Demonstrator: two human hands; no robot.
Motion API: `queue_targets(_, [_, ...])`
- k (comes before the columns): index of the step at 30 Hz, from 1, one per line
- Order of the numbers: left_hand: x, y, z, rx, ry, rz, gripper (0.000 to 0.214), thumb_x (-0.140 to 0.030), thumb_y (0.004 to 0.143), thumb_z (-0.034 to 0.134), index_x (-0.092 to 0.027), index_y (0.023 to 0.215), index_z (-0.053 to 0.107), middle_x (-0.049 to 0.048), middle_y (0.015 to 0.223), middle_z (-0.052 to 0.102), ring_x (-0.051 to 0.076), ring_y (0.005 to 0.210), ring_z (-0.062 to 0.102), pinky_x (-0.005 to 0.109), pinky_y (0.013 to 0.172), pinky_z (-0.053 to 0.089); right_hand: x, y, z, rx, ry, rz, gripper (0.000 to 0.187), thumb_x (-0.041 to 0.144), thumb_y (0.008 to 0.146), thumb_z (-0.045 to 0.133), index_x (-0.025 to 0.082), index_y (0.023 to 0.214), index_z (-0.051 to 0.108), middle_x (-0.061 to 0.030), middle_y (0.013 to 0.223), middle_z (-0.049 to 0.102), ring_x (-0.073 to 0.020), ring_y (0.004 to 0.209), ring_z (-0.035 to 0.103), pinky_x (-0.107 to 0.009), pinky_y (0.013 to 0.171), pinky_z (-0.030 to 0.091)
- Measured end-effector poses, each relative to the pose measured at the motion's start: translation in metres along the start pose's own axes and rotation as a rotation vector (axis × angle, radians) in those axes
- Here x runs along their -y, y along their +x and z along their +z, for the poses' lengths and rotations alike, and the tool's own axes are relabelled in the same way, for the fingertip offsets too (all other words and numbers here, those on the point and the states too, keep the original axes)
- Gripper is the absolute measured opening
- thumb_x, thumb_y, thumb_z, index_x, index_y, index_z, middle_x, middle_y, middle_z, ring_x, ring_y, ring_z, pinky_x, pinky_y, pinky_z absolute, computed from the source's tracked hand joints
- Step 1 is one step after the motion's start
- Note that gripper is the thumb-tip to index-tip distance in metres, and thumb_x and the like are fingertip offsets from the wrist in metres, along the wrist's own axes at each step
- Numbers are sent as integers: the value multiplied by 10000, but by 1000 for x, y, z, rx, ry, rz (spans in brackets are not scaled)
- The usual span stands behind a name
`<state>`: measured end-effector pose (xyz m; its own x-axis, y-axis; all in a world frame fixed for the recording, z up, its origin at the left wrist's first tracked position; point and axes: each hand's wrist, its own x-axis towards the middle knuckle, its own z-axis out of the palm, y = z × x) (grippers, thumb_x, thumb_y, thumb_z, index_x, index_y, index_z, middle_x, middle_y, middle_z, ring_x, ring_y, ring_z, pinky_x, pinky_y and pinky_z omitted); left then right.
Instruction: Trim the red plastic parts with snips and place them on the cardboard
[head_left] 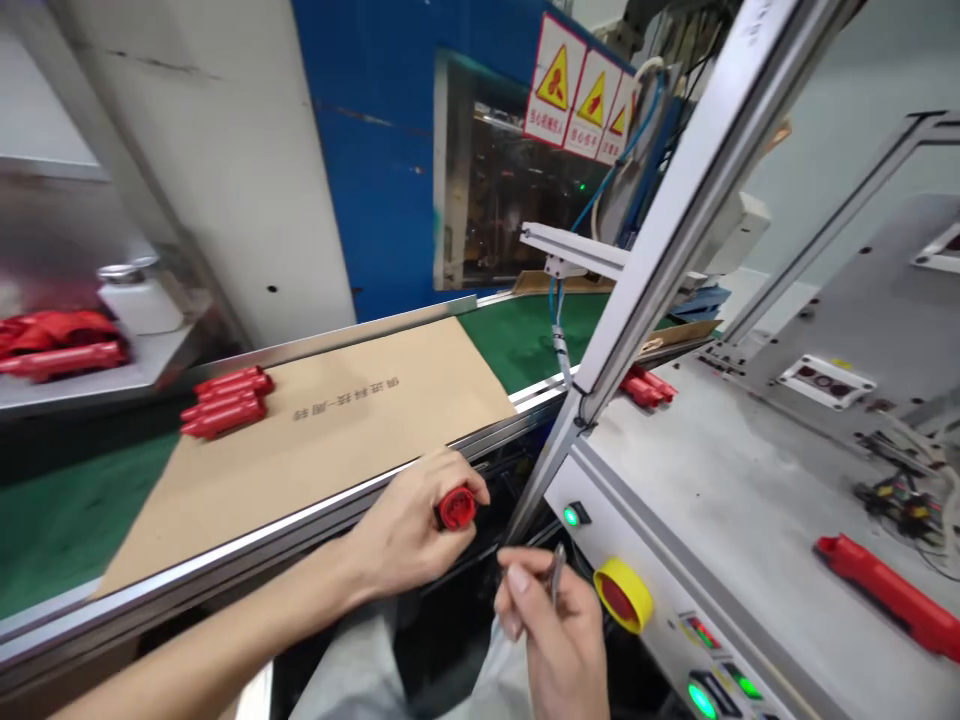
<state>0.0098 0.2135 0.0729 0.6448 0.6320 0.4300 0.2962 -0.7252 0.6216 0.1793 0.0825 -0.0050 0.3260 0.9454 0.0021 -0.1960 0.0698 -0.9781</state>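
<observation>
My left hand (409, 525) grips a short red plastic cylinder (456, 508) with its round end showing, just below the conveyor's aluminium side rail (300, 505). My right hand (555, 630) pinches a slim metal tool (556, 572), perhaps a small screwdriver or pick, close to the cylinder but apart from it. On a brown cardboard sheet (315, 430) lying over the green conveyor belt (75, 510) sits a pile of several red cylindrical parts (225, 402). More red parts (646, 386) lie beyond the upright aluminium frame (660, 220).
To the right stands a grey machine panel (720, 470) with a yellow-ringed red stop button (622, 595), green lights, and a long red tool (892, 597). A steel shelf (90, 385) at left holds red parts and a white bottle (139, 305). Warning signs (577, 95) hang ahead.
</observation>
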Motion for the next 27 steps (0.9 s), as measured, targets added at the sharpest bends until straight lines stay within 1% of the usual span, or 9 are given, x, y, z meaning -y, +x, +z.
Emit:
queue_targets(4, [-17,-34,-2,-86,-22,-29,209,-58,837,658,-233,947,626,22,914,696,225,899,605,396,814,509,33,0,36,4,-123,-123,369,534,958,784,190,1075,848,-66,776,782,-156,624,679,-259,621,578])
queue_targets(7, [-20,-49,-4,-108,43,-26,136,-128,897,677,-231,956,612,41,925,700,251,913,581,433,819,500,45,-7,50,14,-283,-239,255,449,974,773,218,1037,863,-59,814,813,-185,686,756,-253,652,616])
queue_targets(10, [-20,-58,-6,-96,189,-8,124,-131,920,647,-227,994,623,64,960,709,287,958,575,469,815,482,48,-12,52,27,-471,-424,125,289,1000,734,241,1040,841,-46,908,830,-184,770,782,-250,696,622])
queue_targets(14, [-20,-63,-5,-70,363,24,154,-91,906,634,-216,995,623,75,985,709,318,1021,585,493,811,459,52,-13,46,81,-724,-746,217,99,974,689,222,1139,759,-41,924,806,-173,803,750,-283,765,600])
queue_targets(16, [-19,-63,-4,-65,422,50,159,-90,897,648,-211,998,622,79,999,710,331,1049,590,504,818,457,53,-13,45,81,-798,-804,223,78,973,676,220,1136,730,-39,915,794,-174,808,731,-293,778,581])
queue_targets(18, [-18,-63,-2,-75,461,70,155,-97,895,662,-206,995,617,85,1012,712,344,1071,597,513,829,462,51,-12,45,68,-783,-705,137,132,1004,654,226,1075,722,-28,905,782,-164,796,717,-280,765,565])
queue_targets(20, [-15,-63,3,-93,489,72,159,-89,891,668,-207,979,607,87,1005,712,350,1070,606,515,826,464,45,-11,47,44,-691,-501,97,251,1042,635,227,1001,719,-9,858,755,-146,741,686,-253,704,542])
queue_targets(24, [-10,-67,16,-134,457,41,179,-77,898,662,-218,984,590,92,994,713,353,1044,604,498,796,470,17,-10,55,-21,-360,-138,330,511,1026,661,209,895,675,3,787,670,-133,676,589,-236,633,502])
queue_targets(27, [-10,-70,21,-188,241,-23,182,-76,921,642,-225,1005,580,81,1003,697,310,1012,594,466,824,508,-5,-11,59,-53,-124,20,393,594,1029,626,216,924,619,12,766,617,-143,680,572,-255,644,513])
